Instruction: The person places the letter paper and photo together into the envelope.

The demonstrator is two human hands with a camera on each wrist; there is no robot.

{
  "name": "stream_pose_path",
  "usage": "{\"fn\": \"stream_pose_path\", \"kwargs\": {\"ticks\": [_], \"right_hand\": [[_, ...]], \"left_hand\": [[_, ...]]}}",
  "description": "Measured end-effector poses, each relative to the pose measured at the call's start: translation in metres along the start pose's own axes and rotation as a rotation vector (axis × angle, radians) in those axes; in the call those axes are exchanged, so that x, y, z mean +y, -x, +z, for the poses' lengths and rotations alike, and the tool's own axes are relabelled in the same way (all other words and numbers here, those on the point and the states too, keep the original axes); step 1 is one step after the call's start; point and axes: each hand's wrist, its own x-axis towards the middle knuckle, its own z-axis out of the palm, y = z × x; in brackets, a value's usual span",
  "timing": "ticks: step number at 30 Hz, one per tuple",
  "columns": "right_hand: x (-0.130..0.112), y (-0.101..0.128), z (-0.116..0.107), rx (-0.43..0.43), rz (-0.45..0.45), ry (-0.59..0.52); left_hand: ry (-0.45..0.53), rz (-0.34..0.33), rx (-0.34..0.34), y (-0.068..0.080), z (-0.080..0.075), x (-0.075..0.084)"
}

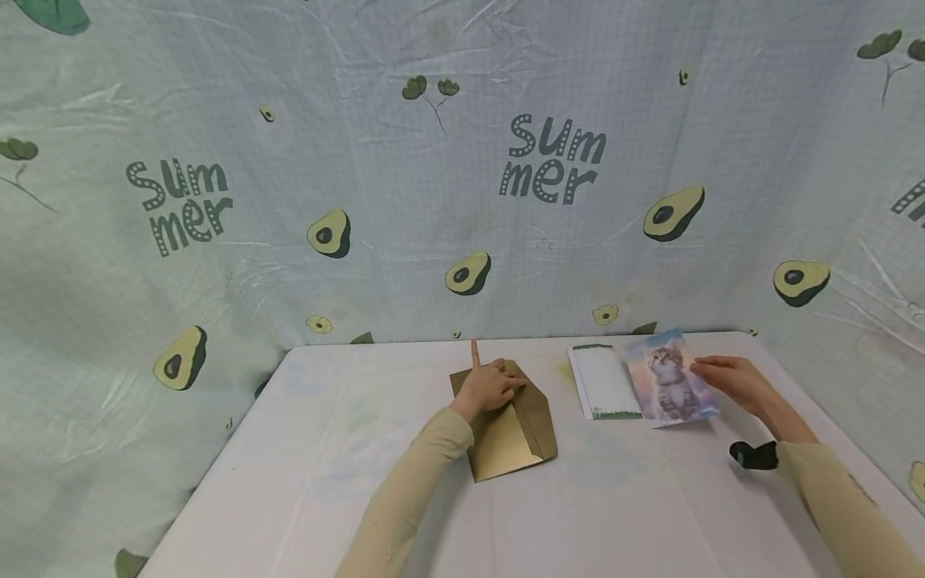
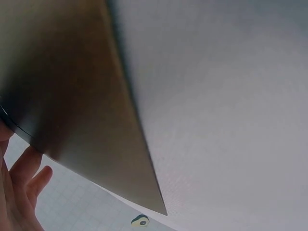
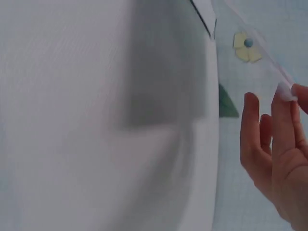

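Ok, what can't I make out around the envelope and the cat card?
- Envelope: head view, left hand covers its top, so any contents stay hidden.
- Cat card: right wrist view shows only a thin blurred edge by the right hand.
- Notepaper: print too small to read.

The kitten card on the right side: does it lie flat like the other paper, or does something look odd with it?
It is not flat. The right hand pinches the kitten card by its right edge and tilts it up over the lined sheet. The gold envelope lies askew under the left hand. Nothing looks torn or spilled.
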Motion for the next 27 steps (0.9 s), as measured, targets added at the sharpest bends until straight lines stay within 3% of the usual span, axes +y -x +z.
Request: {"fn": "stream_pose_path", "kwargs": {"ticks": [8,13,18,27], "right_hand": [[-0.02,0.002,0.011,-0.054,0.077,-0.213],[-0.032,0.001,0.022,-0.045,0.131,-0.155],[-0.042,-0.002,0.037,-0.077,0.129,-0.142],[-0.053,-0.009,0.083,-0.143,0.152,-0.104]], "left_hand": [[-0.053,-0.014,-0.032,0.001,-0.001,0.002],[-0.064,-0.02,-0.042,0.002,-0.001,0.003],[-0.069,-0.018,-0.029,0.002,-0.003,0.002],[-0.036,-0.017,-0.007,0.001,0.0,0.001]]}}
